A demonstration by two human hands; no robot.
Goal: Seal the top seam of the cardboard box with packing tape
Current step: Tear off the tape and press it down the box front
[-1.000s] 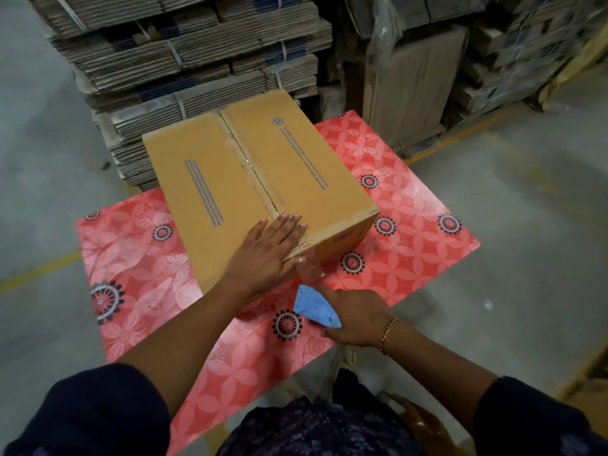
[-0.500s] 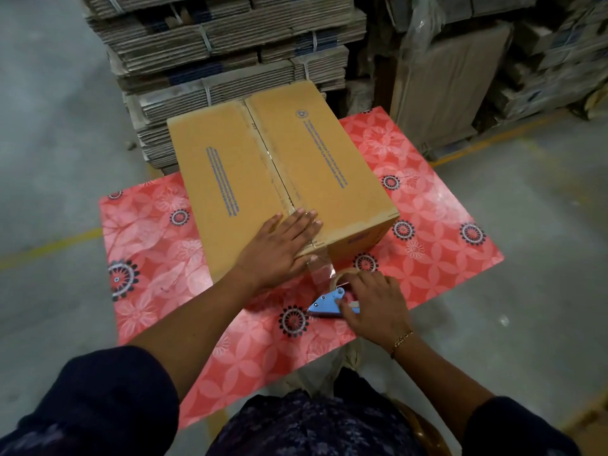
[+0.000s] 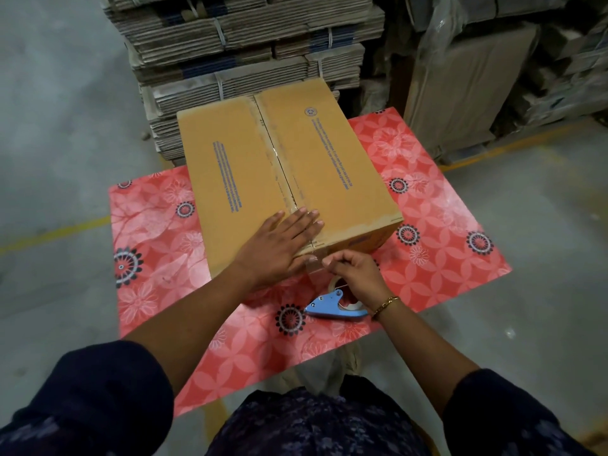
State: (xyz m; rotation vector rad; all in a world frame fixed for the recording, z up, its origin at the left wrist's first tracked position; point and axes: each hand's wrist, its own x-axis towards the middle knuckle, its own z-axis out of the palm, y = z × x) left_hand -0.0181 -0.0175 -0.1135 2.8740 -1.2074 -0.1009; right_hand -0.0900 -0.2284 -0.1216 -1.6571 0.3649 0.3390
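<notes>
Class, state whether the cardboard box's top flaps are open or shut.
Shut: both flaps of the cardboard box lie flat, meeting at the taped centre seam, left hand pressing there.

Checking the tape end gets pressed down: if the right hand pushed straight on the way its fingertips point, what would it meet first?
The right hand would likely first meet the clear tape end on the cardboard box's near side.

Your left hand (image 3: 278, 245) presses flat on the cardboard box (image 3: 283, 172); your right hand (image 3: 357, 274) pinches clear tape (image 3: 312, 263) above the blue dispenser (image 3: 330, 306).
</notes>
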